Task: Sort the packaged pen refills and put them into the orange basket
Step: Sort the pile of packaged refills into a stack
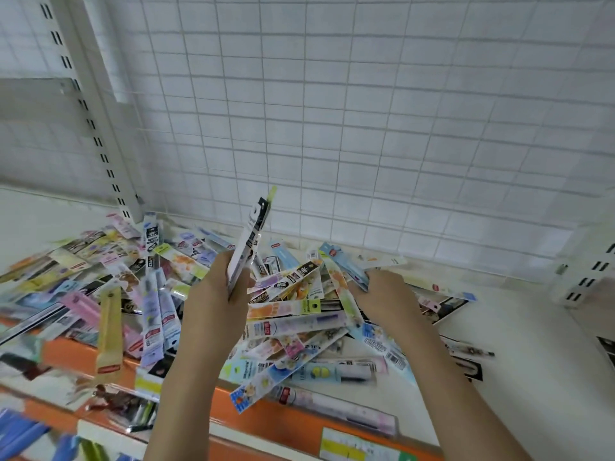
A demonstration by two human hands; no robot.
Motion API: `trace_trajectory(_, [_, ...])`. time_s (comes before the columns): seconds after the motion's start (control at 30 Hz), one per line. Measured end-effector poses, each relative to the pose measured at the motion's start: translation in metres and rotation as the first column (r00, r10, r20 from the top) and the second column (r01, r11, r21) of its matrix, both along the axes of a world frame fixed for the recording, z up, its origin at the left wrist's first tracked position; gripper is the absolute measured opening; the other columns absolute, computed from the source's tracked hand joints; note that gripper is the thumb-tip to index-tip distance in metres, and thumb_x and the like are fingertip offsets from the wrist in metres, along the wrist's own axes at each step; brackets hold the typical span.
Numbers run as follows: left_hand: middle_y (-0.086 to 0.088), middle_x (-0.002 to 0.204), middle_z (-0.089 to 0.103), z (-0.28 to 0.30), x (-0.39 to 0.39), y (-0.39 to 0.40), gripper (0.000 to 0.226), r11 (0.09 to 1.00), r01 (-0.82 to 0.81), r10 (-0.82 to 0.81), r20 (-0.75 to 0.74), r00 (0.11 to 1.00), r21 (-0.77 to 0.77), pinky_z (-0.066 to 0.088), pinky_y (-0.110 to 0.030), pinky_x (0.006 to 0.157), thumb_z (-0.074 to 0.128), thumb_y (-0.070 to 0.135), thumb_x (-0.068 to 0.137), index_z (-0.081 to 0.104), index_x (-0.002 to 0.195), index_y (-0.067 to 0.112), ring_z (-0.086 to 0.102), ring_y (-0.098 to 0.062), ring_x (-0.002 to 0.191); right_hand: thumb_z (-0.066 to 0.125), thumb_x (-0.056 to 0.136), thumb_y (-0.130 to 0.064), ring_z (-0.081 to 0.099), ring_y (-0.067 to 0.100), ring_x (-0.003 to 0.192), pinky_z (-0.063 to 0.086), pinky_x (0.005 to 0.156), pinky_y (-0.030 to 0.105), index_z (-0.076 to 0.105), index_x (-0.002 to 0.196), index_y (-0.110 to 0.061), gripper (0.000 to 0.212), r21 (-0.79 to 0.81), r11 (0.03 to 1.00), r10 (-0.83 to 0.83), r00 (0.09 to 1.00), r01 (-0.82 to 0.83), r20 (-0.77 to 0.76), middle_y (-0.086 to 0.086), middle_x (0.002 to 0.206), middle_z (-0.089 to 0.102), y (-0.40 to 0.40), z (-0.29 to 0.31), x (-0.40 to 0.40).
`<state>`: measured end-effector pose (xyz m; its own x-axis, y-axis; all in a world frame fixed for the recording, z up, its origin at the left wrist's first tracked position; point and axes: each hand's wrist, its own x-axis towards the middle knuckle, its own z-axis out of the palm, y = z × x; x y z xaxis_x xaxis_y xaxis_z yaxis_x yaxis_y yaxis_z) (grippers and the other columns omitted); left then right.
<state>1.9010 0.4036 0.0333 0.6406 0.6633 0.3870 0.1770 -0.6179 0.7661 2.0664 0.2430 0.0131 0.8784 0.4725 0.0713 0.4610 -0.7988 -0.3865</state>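
A big heap of packaged pen refills (pixel 293 314) covers the white shelf from the left edge to past the middle. My left hand (pixel 213 294) grips a small stack of refill packs (pixel 251 234) held upright above the heap, their tops pointing up and away. My right hand (pixel 386 294) reaches into the right side of the heap and pinches a light blue refill pack (pixel 346 264) that still lies among the others. No orange basket shows clearly in this view.
An orange shelf front (pixel 283 420) with a price label (pixel 359 447) runs along the near edge. A white wire grid panel (pixel 366 111) rises behind the shelf. A slotted upright post (pixel 93 128) stands at the left, a white bracket (pixel 585 281) at the right. More goods (pixel 33 437) lie below left.
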Motion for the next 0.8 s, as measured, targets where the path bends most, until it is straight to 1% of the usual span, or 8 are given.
trace_trajectory(0.1, [-0.003,0.075,0.066,0.001,-0.003,0.002,0.021,1.0,-0.026,0.026,0.04,0.999,-0.014,0.044,-0.03,0.05,0.043,0.02,0.096,0.05,0.115,0.014,0.066,-0.023,0.065,0.049,0.09,-0.049,0.05,0.019,0.059,0.035,0.048,0.026,0.045,0.07,-0.017,0.038,-0.051,0.999,-0.01,1.0,0.01,-0.001,0.0,0.068,0.049,0.011,-0.005,-0.003])
trace_trajectory(0.2, [-0.008,0.063,0.059,0.004,-0.007,0.001,0.02,0.999,-0.047,0.047,0.067,0.997,-0.015,0.044,-0.036,0.045,0.043,0.022,0.096,0.05,0.112,0.012,0.059,-0.027,0.053,0.052,0.09,-0.046,0.054,0.022,0.07,0.04,0.057,0.027,0.056,0.096,-0.011,0.035,-0.088,0.996,0.0,1.0,0.001,0.006,0.004,0.083,0.054,0.016,-0.008,-0.008])
trace_trajectory(0.27, [-0.003,0.056,0.052,0.005,-0.008,0.001,0.02,0.999,-0.044,0.043,0.035,0.998,0.027,0.034,-0.031,0.042,0.048,0.024,0.094,0.052,0.11,0.012,0.05,-0.021,0.047,0.052,0.09,-0.039,0.052,0.022,0.071,0.04,0.058,0.028,0.056,0.103,-0.009,0.033,-0.077,0.997,-0.007,1.0,0.008,0.009,0.004,0.085,0.053,0.017,-0.008,-0.008])
trace_trajectory(0.33, [0.002,0.049,0.042,0.005,-0.008,0.003,0.017,0.997,-0.042,0.043,-0.023,0.999,0.06,0.025,-0.025,0.043,0.055,0.028,0.091,0.053,0.094,0.011,0.04,-0.015,0.043,0.052,0.091,-0.032,0.051,0.021,0.072,0.04,0.059,0.028,0.055,0.105,-0.009,0.028,-0.058,0.998,-0.013,1.0,0.014,0.012,0.002,0.083,0.051,0.017,-0.006,-0.008])
trace_trajectory(0.4, [0.0,0.048,0.039,0.004,-0.008,0.004,0.021,0.998,-0.037,0.042,-0.077,0.996,0.058,0.024,-0.026,0.044,0.056,0.031,0.09,0.049,0.078,0.015,0.035,-0.018,0.043,0.051,0.091,-0.03,0.052,0.021,0.073,0.041,0.06,0.029,0.053,0.105,-0.01,0.025,-0.026,0.999,-0.028,1.0,0.028,0.013,0.001,0.082,0.051,0.015,-0.003,-0.008])
trace_trajectory(0.57, [-0.002,0.053,0.036,-0.002,-0.002,0.005,0.033,0.996,0.004,0.009,-0.142,0.99,0.091,0.024,-0.026,0.045,0.047,0.023,0.095,0.036,0.064,0.02,0.031,-0.019,0.046,0.051,0.091,-0.024,0.051,0.023,0.069,0.035,0.051,0.029,0.045,0.101,-0.011,0.018,0.112,0.992,-0.061,0.998,0.061,-0.007,0.003,0.08,0.05,0.003,0.013,-0.015])
trace_trajectory(0.7, [-0.003,0.055,0.037,-0.005,0.004,0.004,0.018,0.996,-0.024,0.033,-0.111,0.993,0.081,0.022,-0.027,0.044,0.046,0.016,0.095,0.041,0.079,0.01,0.031,-0.019,0.046,0.049,0.091,-0.024,0.051,0.021,0.062,0.035,0.048,0.028,0.043,0.099,-0.014,0.014,0.21,0.974,-0.087,0.996,0.083,0.008,0.001,0.074,0.051,-0.013,0.018,-0.026])
trace_trajectory(0.8, [-0.003,0.06,0.044,-0.006,0.006,0.005,0.009,0.998,-0.055,0.058,-0.088,0.994,0.036,0.026,-0.026,0.043,0.048,0.015,0.095,0.042,0.092,0.009,0.04,-0.019,0.049,0.049,0.093,-0.034,0.045,0.013,0.055,0.031,0.046,0.026,0.041,0.09,-0.015,0.02,0.207,0.972,-0.129,0.99,0.114,0.061,-0.003,0.065,0.047,-0.027,0.017,-0.034])
